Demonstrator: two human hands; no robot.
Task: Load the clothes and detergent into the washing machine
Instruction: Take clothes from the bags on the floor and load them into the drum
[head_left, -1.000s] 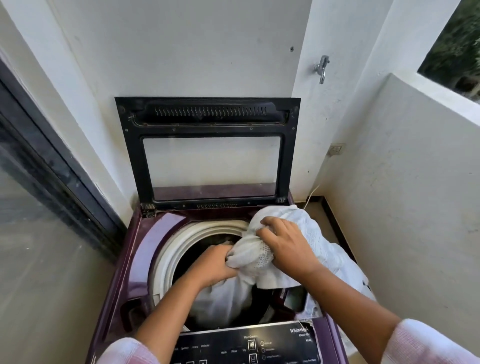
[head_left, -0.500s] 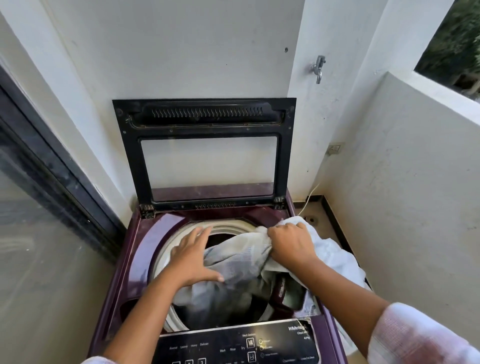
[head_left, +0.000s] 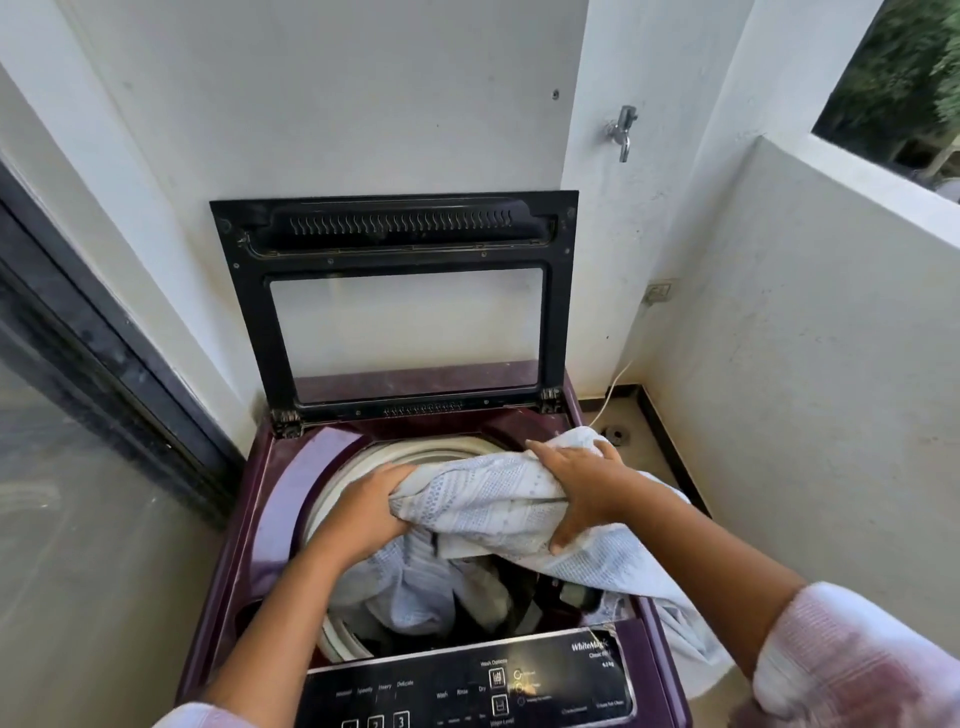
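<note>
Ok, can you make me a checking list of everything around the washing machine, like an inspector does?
Surface: purple washing machine top; lid stands open against the wall.
Job's things: white patterned cloth held over the drum, part of it hanging over the machine's right edge; more clothes inside the drum; detergent: nothing seen.
Clutter: nothing seen.
Hands: left hand grips the cloth's left end; right hand grips its upper right part.
Cables: white cable on the floor right of the machine, leading up toward a wall socket.
Surroundings: tap on the wall; glass door on the left; floor drain.
</note>
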